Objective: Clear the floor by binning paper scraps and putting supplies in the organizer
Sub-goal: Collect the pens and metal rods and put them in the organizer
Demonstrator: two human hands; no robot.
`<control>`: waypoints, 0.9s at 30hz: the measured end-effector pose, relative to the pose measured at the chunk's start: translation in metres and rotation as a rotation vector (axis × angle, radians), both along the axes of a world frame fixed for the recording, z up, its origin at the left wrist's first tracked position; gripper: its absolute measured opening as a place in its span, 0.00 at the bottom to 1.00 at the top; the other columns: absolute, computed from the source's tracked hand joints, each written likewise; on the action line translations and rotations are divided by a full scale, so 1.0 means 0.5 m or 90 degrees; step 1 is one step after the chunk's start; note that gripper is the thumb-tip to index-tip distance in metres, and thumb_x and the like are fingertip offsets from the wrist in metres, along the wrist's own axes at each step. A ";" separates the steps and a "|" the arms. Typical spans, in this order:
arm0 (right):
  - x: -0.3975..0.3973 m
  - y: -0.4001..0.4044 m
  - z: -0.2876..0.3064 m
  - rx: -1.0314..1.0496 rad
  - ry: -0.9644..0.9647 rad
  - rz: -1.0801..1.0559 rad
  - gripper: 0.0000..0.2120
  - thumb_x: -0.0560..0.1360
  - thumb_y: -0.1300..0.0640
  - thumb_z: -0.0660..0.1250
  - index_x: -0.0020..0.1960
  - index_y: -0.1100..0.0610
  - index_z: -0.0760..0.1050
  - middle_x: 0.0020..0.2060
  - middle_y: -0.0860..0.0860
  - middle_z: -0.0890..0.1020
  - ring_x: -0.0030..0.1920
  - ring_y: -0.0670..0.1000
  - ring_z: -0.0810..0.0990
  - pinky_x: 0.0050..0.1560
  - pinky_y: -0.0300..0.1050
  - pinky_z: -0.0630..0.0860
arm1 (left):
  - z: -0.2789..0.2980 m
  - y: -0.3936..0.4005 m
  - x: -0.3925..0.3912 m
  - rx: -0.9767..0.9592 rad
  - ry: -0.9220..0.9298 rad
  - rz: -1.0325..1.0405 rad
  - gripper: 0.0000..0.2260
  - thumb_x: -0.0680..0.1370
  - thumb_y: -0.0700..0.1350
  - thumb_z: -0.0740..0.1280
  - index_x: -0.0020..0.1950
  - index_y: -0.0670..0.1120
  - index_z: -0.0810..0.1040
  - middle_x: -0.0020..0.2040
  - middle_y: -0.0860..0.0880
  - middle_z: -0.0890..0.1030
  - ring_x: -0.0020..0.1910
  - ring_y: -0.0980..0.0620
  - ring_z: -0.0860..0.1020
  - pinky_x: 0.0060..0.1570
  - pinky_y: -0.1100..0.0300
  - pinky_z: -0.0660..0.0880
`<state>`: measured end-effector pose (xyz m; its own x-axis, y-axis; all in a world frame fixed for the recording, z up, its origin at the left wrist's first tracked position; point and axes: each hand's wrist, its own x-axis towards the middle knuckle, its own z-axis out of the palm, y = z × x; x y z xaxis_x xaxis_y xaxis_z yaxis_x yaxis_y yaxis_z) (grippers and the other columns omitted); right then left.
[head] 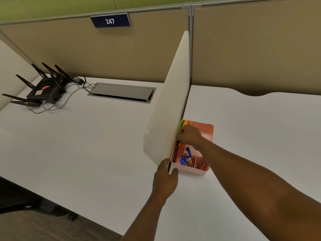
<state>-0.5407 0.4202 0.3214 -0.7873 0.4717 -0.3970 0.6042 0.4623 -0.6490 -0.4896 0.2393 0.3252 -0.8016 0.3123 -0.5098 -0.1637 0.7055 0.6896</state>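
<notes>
One readable number: 247

White digits "247" stand on a dark blue nameplate fixed at the top edge of the tan partition panel behind the bench. The black router at the bench's left end carries a glowing red emblem on its top, perhaps a brand logo, but too small and blurred to read. A marker in the pink organizer shows a red-and-white label whose print cannot be made out.
</notes>
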 end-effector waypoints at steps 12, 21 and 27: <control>0.025 0.046 0.053 0.156 0.111 -0.024 0.13 0.75 0.50 0.67 0.54 0.59 0.77 0.47 0.53 0.81 0.43 0.50 0.75 0.43 0.41 0.68 | 0.008 -0.007 0.012 -0.005 0.017 -0.031 0.21 0.81 0.47 0.63 0.73 0.52 0.65 0.72 0.49 0.70 0.70 0.48 0.70 0.69 0.49 0.69; 0.162 0.050 0.087 0.210 0.129 -0.057 0.10 0.78 0.49 0.62 0.44 0.54 0.74 0.39 0.49 0.80 0.39 0.48 0.77 0.35 0.37 0.65 | 0.042 -0.019 0.051 -0.011 0.070 -0.147 0.22 0.81 0.47 0.63 0.74 0.50 0.63 0.72 0.49 0.69 0.71 0.48 0.69 0.68 0.53 0.68; 0.310 -0.010 0.079 0.256 0.118 -0.149 0.13 0.77 0.45 0.62 0.45 0.54 0.76 0.37 0.45 0.77 0.37 0.47 0.74 0.37 0.40 0.65 | 0.050 -0.067 0.089 0.019 0.102 -0.221 0.23 0.80 0.48 0.63 0.74 0.49 0.63 0.74 0.49 0.67 0.71 0.47 0.69 0.66 0.56 0.68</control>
<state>-0.3856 0.4151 0.3611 -0.6824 0.7309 -0.0119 0.6132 0.5635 -0.5535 -0.4450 0.2060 0.3501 -0.7149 0.5917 -0.3725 0.1928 0.6789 0.7084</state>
